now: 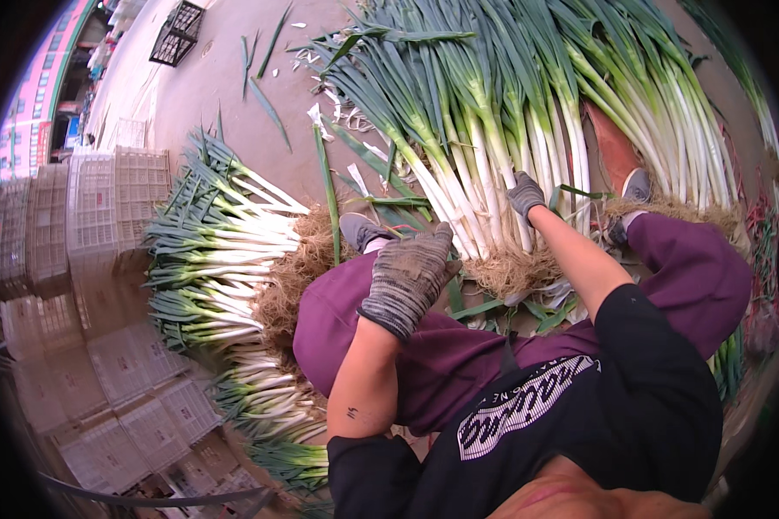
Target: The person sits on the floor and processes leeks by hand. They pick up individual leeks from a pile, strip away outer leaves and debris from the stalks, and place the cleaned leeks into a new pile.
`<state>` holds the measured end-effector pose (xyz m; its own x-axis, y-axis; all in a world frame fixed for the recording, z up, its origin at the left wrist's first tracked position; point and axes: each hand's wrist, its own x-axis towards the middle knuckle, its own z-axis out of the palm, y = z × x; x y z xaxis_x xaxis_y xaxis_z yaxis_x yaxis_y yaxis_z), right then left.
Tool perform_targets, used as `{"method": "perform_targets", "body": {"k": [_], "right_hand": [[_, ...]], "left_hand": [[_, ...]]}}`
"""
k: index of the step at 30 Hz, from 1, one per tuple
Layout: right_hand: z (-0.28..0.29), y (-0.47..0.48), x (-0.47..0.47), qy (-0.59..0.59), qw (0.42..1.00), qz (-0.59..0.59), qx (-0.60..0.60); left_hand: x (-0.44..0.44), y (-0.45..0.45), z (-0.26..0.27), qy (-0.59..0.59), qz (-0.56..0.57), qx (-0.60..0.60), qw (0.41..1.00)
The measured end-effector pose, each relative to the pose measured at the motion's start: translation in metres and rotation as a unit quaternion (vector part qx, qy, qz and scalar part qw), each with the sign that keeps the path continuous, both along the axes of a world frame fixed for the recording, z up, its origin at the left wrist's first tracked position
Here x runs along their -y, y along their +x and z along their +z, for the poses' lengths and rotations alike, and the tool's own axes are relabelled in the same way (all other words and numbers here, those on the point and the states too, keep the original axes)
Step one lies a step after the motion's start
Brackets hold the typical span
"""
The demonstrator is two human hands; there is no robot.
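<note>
My right hand (pixel 527 194), in a grey knit glove, is curled at a white stalk in a pile of long Welsh onions (pixel 477 156). Their green leaves point away from me, and their brown fibrous roots (pixel 509 269) lie between my legs. My left hand (pixel 410 276), in a striped, soiled knit glove, is raised above my left knee, just left of the nearest stalks. Its back faces up and its fingers bend forward. The palm is hidden, so I cannot tell whether it holds anything.
Root-on onion bundles (pixel 234 259) line my left side. Beyond them stand stacked plastic crates (pixel 113 201). A second onion pile (pixel 668 130) lies front right, beside tangled red strings (pixel 761 259). Loose leaves (pixel 269 113) litter the floor. A black crate (pixel 177 32) stands farther off.
</note>
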<state>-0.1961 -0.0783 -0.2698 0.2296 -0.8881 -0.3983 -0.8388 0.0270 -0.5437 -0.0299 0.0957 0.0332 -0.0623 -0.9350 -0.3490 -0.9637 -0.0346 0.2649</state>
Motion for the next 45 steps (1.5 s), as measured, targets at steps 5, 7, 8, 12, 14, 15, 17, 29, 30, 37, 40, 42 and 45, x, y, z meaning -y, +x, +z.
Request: {"method": "perform_targets", "body": {"k": [5, 7, 8, 12, 14, 15, 17, 29, 30, 37, 40, 42, 45], "right_hand": [[0.123, 0.016, -0.011, 0.289, 0.845, -0.16, 0.421], [0.167, 0.004, -0.013, 0.4, 0.754, -0.081, 0.514], [0.2, -0.002, -0.022, 0.419, 0.747, -0.039, 0.515], [0.243, -0.03, -0.055, 0.578, 0.528, 0.048, 0.62], [0.259, -0.031, -0.073, 0.628, 0.438, 0.093, 0.636], [0.264, -0.034, -0.077, 0.631, 0.449, 0.103, 0.624], [0.274, -0.042, -0.09, 0.638, 0.471, 0.116, 0.598], [0.285, 0.01, -0.106, -0.32, 0.913, 0.251, 0.039], [0.283, 0.015, -0.103, -0.332, 0.91, 0.246, 0.037], [0.265, 0.02, -0.093, -0.361, 0.884, 0.248, 0.162], [0.265, 0.011, -0.088, -0.389, 0.857, 0.253, 0.225], [0.273, 0.004, -0.089, -0.093, 0.852, 0.082, 0.509], [0.295, -0.007, -0.097, 0.156, 0.738, -0.071, 0.653]], "left_hand": [[0.0, 0.003, 0.007, -0.052, 0.021, -0.028, 0.998], [0.01, -0.004, 0.022, -0.064, 0.031, -0.04, 0.997], [0.013, -0.003, 0.016, -0.101, 0.047, -0.075, 0.991], [0.047, -0.004, 0.001, -0.165, 0.214, -0.258, 0.928], [0.071, 0.004, -0.009, -0.129, 0.291, -0.489, 0.812], [0.081, 0.0, 0.0, -0.064, 0.365, -0.684, 0.628], [0.089, -0.003, -0.003, -0.091, 0.326, -0.85, 0.404], [0.088, 0.002, -0.011, -0.325, 0.487, -0.75, 0.309], [0.086, -0.001, -0.008, -0.341, 0.486, -0.745, 0.305], [0.075, 0.005, 0.0, -0.4, 0.482, -0.71, 0.323], [0.076, 0.007, 0.003, -0.436, 0.485, -0.679, 0.336], [0.077, 0.009, 0.007, -0.437, 0.489, -0.667, 0.353], [0.069, 0.027, 0.009, -0.459, 0.495, -0.652, 0.347]]}}
